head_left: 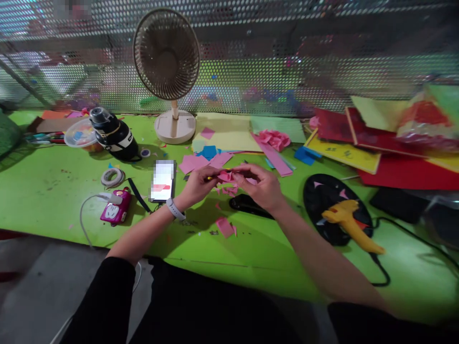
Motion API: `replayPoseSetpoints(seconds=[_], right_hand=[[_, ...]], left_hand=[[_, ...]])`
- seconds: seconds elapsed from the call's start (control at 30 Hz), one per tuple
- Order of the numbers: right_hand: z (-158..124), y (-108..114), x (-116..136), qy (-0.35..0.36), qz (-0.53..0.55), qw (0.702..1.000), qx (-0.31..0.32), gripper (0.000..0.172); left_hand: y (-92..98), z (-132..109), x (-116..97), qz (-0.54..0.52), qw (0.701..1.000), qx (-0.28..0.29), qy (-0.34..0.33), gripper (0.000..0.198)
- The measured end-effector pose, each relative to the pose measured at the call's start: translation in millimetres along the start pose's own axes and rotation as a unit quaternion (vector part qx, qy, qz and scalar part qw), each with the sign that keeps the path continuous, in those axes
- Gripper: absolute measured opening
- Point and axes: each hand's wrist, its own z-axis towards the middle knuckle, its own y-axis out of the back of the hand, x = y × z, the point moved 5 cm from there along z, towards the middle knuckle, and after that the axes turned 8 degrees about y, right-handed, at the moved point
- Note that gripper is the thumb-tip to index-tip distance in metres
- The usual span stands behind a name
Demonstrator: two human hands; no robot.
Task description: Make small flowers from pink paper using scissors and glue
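My left hand (201, 185) and my right hand (261, 186) meet over the middle of the green table, both closed on a small piece of folded pink paper (225, 177). A thin yellow and dark stick-like thing shows at the left fingers; its kind is too small to make out. Just below the fingers lie crumpled pink paper bits (229, 191). A black stapler-like object (249, 205) rests partly under my right hand. Pink paper sheets (197, 163) and blue paper (208, 152) spread out behind my hands. Nearer me is a small pink paper scrap (225, 227).
A fan (175, 126) stands at the back, with a black bottle (120, 138) to its left. A phone (163, 180), tape roll (112, 177) and magenta power bank (116, 208) lie left. Rightward, a yellow glue gun (353, 224) sits on a black round mat (311, 200), before stacked red card (390, 172).
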Motion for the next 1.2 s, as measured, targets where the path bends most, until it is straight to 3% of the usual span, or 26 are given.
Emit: replayPoseSetpoints(seconds=[0.17, 0.33, 0.67, 0.9, 1.2], right_hand=[[6.3, 6.7, -11.9, -0.137, 0.229, 0.963, -0.040, 0.019], [7.1, -1.1, -11.2, -0.232, 0.322, 0.918, -0.023, 0.021], [5.2, -6.2, -9.7, -0.220, 0.363, 0.905, -0.015, 0.017], [3.6, -6.8, -16.7, -0.215, 0.341, 0.915, -0.005, 0.015], [3.4, -8.6, -17.8, -0.196, 0.323, 0.926, -0.014, 0.013]], left_hand=[[3.8, 4.6, 11.5, -0.150, 0.987, -0.010, 0.059, 0.024], [6.5, 4.5, 3.0, -0.180, 0.981, -0.029, 0.071, 0.026], [4.0, 2.8, -1.4, -0.184, 0.981, -0.017, 0.063, 0.024], [6.4, 3.0, 2.9, -0.153, 0.986, -0.027, 0.064, 0.028], [4.6, 2.3, -5.4, -0.109, 0.994, -0.017, -0.017, 0.015]])
